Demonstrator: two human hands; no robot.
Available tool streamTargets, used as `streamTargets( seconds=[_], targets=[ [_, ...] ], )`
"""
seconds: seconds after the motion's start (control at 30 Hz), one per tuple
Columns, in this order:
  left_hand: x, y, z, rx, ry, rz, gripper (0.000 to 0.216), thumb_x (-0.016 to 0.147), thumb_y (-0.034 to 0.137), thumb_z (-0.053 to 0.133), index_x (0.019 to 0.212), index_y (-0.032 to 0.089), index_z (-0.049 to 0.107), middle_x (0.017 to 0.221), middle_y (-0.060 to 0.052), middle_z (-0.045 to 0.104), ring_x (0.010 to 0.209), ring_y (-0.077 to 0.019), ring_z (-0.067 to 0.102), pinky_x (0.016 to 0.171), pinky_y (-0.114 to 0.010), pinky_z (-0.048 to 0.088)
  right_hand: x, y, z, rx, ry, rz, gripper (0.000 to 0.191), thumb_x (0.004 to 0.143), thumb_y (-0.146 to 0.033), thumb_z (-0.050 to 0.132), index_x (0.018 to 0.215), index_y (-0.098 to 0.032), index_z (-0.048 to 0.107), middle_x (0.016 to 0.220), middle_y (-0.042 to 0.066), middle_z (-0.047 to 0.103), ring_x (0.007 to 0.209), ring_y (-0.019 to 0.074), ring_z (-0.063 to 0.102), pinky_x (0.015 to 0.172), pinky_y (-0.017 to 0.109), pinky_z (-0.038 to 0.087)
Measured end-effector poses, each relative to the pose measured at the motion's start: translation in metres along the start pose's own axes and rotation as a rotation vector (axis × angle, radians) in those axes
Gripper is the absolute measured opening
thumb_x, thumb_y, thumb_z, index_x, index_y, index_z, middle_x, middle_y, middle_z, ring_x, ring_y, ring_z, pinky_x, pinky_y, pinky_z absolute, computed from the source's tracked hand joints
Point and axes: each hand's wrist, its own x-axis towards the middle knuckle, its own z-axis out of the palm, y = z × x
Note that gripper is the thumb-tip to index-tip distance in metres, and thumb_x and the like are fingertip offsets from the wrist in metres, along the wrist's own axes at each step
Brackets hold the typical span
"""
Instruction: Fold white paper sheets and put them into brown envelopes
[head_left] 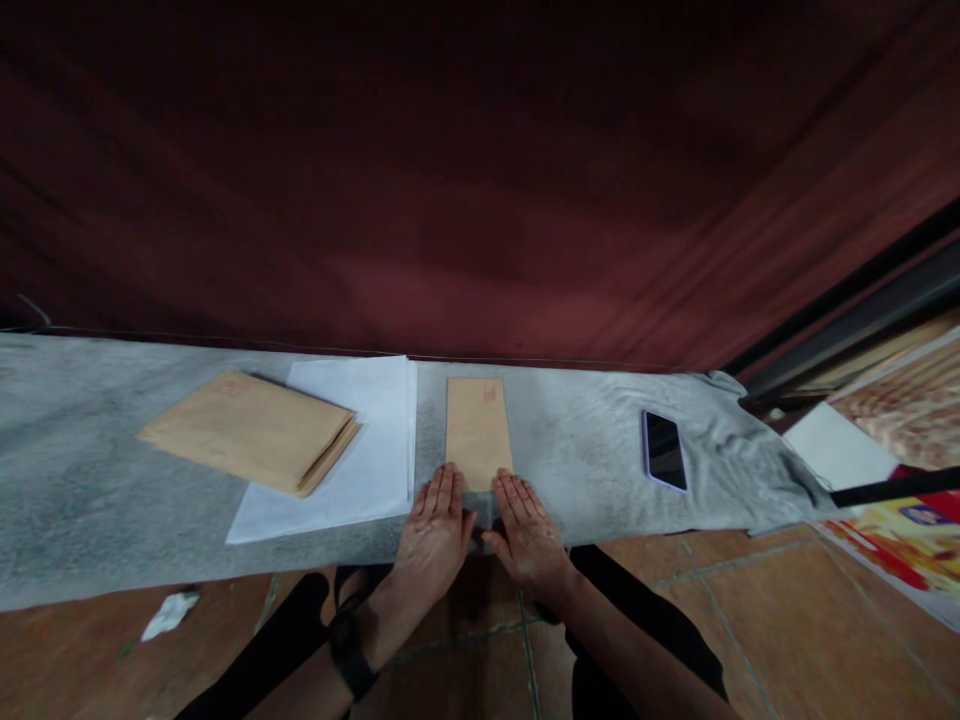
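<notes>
A brown paper envelope (478, 430) with small red print near its top right lies flat on the grey cloth, its long side pointing away from me. My left hand (439, 525) rests with straight fingers on its near left corner. On the near right corner lie the outstretched fingers of my right hand (529, 530). Both palms face down, and neither hand grips anything. To the left, a stack of brown envelopes (255, 425) sits askew, partly over white paper sheets (375, 440).
A phone (664, 450) lies on the right of the grey cloth (577, 430). Dark red fabric (465, 200) rises behind the cloth's far edge. Below is a tiled floor (757, 600) with a crumpled white tissue (170, 614). A colourful printed box (911, 545) stands at far right.
</notes>
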Motion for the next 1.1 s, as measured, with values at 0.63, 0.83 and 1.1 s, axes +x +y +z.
streamTargets(
  seconds=[0.63,0.83,1.1],
  targets=[
    [0.070,0.001,-0.028,-1.226,-0.037,-0.585,0.089,0.073,0.010,0.062,0.156,0.009,0.028,0.096,-0.006,0.073,0.089,-0.0229,0.071,0.087,-0.039,0.056,0.038,-0.017,-0.001,-0.048,0.019,0.265,0.059,0.099,-0.032,0.050,0.154,-0.015,0.040,0.151,0.017,0.051,0.123,0.0346,0.060,0.102,0.052,0.050],
    [0.068,0.021,-0.050,-1.365,-0.074,-0.337,0.061,0.088,0.045,0.062,0.142,0.019,0.054,0.116,-0.009,0.070,0.103,-0.0223,0.068,0.090,-0.037,0.055,0.054,0.008,-0.019,0.389,0.174,0.491,0.038,0.103,-0.032,0.037,0.118,-0.017,0.069,0.110,0.016,0.075,0.093,0.0261,0.072,0.085,0.039,0.057],
    [0.066,0.015,-0.016,-1.117,-0.061,-0.468,0.060,0.086,0.043,0.061,0.139,0.015,0.055,0.098,-0.007,0.070,0.080,-0.0191,0.067,0.070,-0.033,0.056,0.052,0.006,-0.009,1.627,0.283,0.788,0.040,0.082,-0.058,0.071,0.087,-0.019,0.066,0.091,0.011,0.076,0.091,0.0266,0.074,0.092,0.048,0.058]
  ],
)
